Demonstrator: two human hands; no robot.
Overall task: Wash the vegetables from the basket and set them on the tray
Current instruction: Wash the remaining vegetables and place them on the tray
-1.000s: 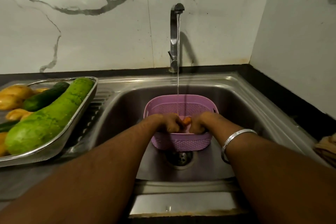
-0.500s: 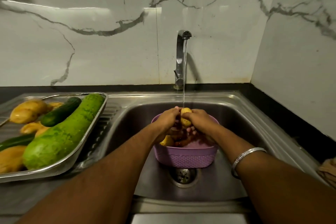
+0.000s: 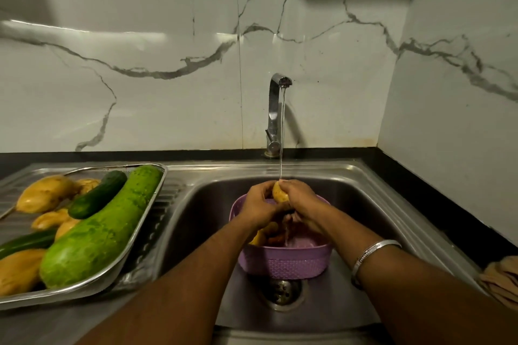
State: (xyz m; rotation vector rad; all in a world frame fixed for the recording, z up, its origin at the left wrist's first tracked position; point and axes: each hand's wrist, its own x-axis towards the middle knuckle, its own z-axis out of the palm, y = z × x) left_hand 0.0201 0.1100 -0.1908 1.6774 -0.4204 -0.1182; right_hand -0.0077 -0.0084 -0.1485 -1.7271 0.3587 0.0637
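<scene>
A: From the head view, we see both hands over the basket (image 3: 283, 262), which sits in the sink (image 3: 364, 190) just behind the drain (image 3: 281, 290).

B: And our grip? We make out the left hand (image 3: 259, 206) and the right hand (image 3: 301, 200) both curled round one potato (image 3: 279, 193), with no gap between fingers and skin. They hold it above the basket's back rim, under the thin stream from the tap (image 3: 276, 115).

A: The water strikes the top of the potato. Lower down, more runs between our palms into the basket.

B: Inside the basket, at its left wall, we see something yellow and something orange-red, partly hidden by the left wrist. We cannot tell what they are.

A: Where does the washed produce lie?

B: On the tray (image 3: 134, 255), which rests on the draining board at the left of the sink. A big gourd (image 3: 98, 230) lies slantwise along the tray's right rim. A cucumber (image 3: 96, 199) leans against it at the far end.

A: We count several potatoes to the left of those, and a second dark cucumber at the tray's left edge, cut off by the frame.

B: A bangle (image 3: 372, 253) circles our right wrist. At the desk's right edge lies a tan cloth (image 3: 501, 280).
</scene>
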